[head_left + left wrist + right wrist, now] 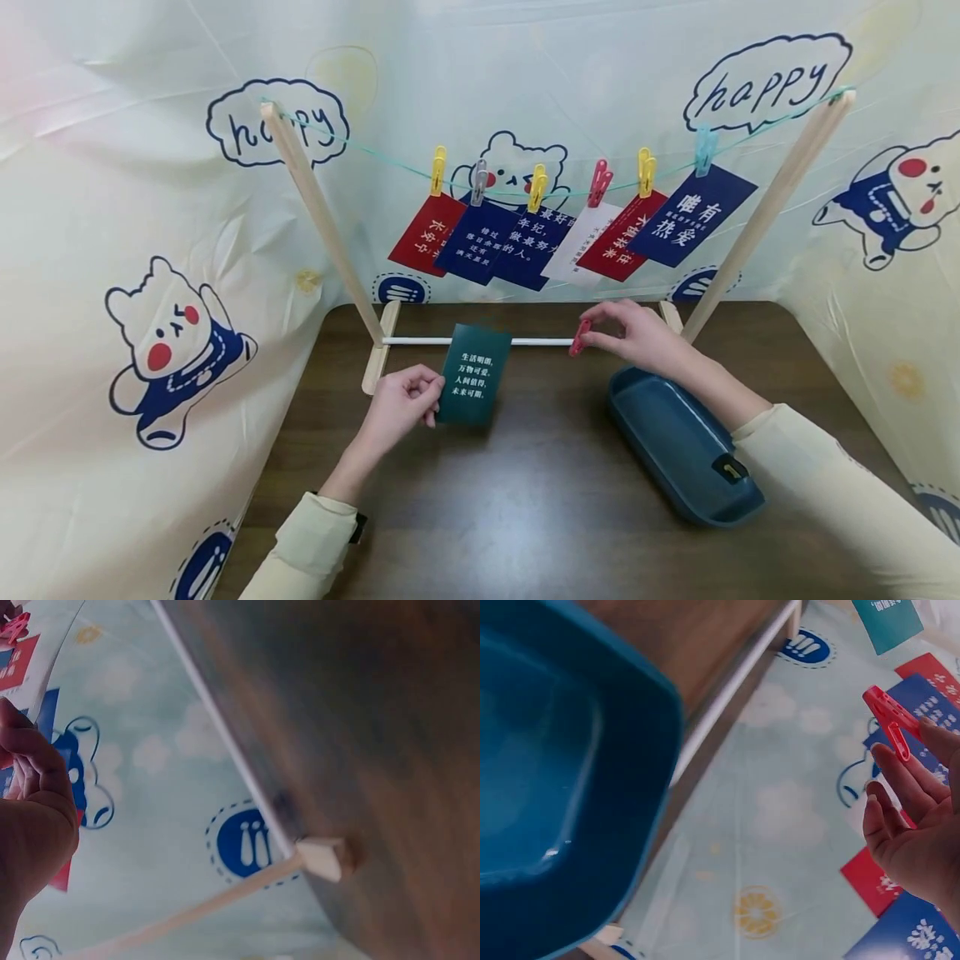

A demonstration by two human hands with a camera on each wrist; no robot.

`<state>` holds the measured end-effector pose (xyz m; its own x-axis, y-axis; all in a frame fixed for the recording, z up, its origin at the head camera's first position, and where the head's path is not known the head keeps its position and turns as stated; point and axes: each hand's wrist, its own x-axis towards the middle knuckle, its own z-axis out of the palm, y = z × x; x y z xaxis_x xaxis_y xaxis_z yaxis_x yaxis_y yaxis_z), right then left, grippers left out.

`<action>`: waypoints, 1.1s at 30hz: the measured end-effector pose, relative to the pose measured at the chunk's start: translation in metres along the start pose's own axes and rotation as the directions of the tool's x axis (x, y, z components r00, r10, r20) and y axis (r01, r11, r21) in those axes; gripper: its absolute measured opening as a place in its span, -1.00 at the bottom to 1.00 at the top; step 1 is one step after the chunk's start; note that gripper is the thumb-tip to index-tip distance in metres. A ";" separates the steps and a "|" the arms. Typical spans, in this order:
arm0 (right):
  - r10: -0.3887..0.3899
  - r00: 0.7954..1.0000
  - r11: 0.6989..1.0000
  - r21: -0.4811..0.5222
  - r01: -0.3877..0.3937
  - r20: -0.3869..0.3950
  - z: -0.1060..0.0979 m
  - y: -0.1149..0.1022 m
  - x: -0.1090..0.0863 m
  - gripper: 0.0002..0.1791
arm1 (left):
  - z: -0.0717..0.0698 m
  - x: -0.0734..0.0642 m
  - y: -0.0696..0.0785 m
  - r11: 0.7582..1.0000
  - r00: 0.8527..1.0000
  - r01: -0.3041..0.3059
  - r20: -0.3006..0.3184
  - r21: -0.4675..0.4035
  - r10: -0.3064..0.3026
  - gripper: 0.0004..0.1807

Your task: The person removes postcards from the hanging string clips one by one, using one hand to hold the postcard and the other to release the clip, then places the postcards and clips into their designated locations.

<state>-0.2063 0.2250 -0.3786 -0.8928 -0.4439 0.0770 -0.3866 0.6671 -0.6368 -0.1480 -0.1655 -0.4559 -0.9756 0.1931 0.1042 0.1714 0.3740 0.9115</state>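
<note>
One wooden frame [320, 217], teal line [375, 153] strung between its post tops, six clipped cards [534, 250] hanging along it. One blue tray [660, 429], open, beneath my right forearm. One dark green card [474, 375], off the line, long axis near upright, top edge free; my left hand [405, 396] pinches its lower left edge. One red clip [580, 337], pinched in my right hand [630, 333], right of the green card, apart from it, about level with its upper half; line above both.
</note>
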 end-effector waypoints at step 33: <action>0.117 0.993 0.992 -0.050 -0.116 0.032 -0.001 0.075 -0.068 -0.64 | 0.064 -0.028 -0.040 0.933 0.960 0.115 0.202 0.342 -0.193 -0.69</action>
<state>-0.1745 0.3061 -0.4312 -0.9240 -0.3817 -0.0230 -0.2919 0.7429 -0.6024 -0.1192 -0.1276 -0.5202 -0.9422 0.2967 -0.1559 0.0944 0.6812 0.7260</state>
